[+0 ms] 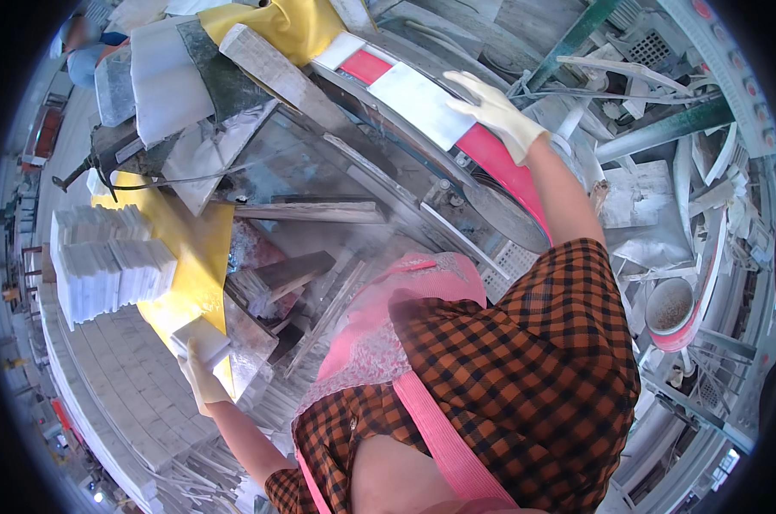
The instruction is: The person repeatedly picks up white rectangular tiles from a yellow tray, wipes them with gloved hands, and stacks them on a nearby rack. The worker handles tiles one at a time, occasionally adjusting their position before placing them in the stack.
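My left hand (201, 377), in a pale glove, is closed around a small stack of square stone tiles (203, 337) above a yellow sheet (206, 257) at the left. Beyond it stand tall stacks of white tiles (113, 265). My right hand (501, 111), gloved too, reaches forward with fingers stretched apart, at the right edge of a white tile (422, 104) on a narrow red belt (503, 171). Whether the fingertips touch the tile or belt, I cannot tell. Another white tile (340, 50) lies farther up the belt.
Large slabs (167, 81) lean at the upper left, close to a person (83, 56) in the background. Broken stone pieces and green metal bars (671, 128) fill the right side. A round bucket (669, 306) stands at the lower right. Boards (311, 212) lie between me and the belt.
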Demonstrator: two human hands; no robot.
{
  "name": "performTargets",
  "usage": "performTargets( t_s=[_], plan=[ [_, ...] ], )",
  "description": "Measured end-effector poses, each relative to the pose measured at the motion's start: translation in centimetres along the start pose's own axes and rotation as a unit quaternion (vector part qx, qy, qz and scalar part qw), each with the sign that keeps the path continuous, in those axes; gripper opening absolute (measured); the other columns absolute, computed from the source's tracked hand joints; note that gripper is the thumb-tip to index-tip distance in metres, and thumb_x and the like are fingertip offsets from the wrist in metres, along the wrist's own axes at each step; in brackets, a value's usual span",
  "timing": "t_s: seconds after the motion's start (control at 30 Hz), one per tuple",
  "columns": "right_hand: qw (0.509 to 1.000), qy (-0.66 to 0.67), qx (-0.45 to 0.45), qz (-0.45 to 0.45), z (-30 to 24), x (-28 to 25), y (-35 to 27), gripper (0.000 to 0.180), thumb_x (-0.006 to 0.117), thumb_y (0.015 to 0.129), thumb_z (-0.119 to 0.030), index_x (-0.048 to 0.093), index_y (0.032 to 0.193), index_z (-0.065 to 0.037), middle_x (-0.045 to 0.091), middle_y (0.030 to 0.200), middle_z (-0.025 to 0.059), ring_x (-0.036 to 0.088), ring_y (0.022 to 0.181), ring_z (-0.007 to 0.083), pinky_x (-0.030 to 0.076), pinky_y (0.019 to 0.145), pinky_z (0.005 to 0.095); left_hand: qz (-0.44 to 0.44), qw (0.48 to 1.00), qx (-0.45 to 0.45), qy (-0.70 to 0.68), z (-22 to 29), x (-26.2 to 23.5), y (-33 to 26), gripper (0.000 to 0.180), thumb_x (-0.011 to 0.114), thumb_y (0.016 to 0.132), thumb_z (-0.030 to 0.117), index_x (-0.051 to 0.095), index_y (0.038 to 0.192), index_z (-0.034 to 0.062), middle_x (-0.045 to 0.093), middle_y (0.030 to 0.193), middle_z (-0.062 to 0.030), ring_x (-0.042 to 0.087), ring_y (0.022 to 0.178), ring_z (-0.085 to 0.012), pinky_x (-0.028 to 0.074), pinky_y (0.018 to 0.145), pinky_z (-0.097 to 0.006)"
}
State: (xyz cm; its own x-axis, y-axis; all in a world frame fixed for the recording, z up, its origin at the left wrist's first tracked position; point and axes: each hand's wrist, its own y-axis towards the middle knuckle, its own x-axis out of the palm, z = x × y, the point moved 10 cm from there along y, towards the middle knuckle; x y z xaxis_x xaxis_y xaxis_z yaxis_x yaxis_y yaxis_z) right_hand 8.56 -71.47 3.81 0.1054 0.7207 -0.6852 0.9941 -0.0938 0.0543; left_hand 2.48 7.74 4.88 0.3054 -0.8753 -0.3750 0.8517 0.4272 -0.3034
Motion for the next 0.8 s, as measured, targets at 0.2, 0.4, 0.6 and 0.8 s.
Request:
performTargets(
  t_s=[0.2,0.4,0.6,0.8],
  plan=[
    [0.979,-0.200,0.011,-0.028,2.8,3.2,-3.3,0.100,0.083,0.076,-0.046,0.035,0.158,-0.017,0.027,0.163,0.0224,0.029,0.150,0.0394,0.027,0.122,0.0425,-0.015,1.000,-0.005,-0.013,-0.5,-0.3,0.9,0.069,0.065,0.096,0.036,0.039,0.149,-0.0002,0.055,0.134,-0.0147,0.059,0.120,-0.0263,0.050,0.103,-0.037],
    [0.990,-0.122,-0.049,-0.048,3.4,2.7,-3.2,0.070,0.072,0.087,-0.020,0.046,0.152,-0.014,0.034,0.162,0.0157,0.034,0.148,0.0349,0.030,0.121,0.0376,0.010,0.997,0.045,-0.057,-0.8,-1.4,2.9,0.061,0.070,0.093,0.026,0.046,0.141,-0.0024,0.063,0.122,-0.0205,0.069,0.101,-0.0351,0.063,0.077,-0.049],
    [0.939,-0.313,-0.089,-0.109,-0.8,2.3,-3.9,0.073,0.072,0.083,-0.019,0.045,0.150,-0.008,0.037,0.160,0.0167,0.034,0.148,0.0327,0.030,0.120,0.0449,0.014,0.999,0.025,-0.040,-1.0,-1.3,2.3,0.064,0.068,0.094,0.031,0.043,0.144,-0.0011,0.061,0.124,-0.0175,0.066,0.107,-0.0302,0.058,0.087,-0.044],
    [0.874,-0.477,-0.094,-0.001,-4.4,7.1,-4.6,0.068,0.059,0.090,-0.016,0.035,0.153,-0.003,0.034,0.161,0.0157,0.031,0.150,0.0278,0.024,0.123,0.0490,0.003,1.000,0.013,-0.023,-0.3,-0.4,0.9,0.066,0.064,0.095,0.036,0.041,0.147,0.0017,0.059,0.129,-0.0144,0.062,0.117,-0.0257,0.050,0.102,-0.038]
  ],
)
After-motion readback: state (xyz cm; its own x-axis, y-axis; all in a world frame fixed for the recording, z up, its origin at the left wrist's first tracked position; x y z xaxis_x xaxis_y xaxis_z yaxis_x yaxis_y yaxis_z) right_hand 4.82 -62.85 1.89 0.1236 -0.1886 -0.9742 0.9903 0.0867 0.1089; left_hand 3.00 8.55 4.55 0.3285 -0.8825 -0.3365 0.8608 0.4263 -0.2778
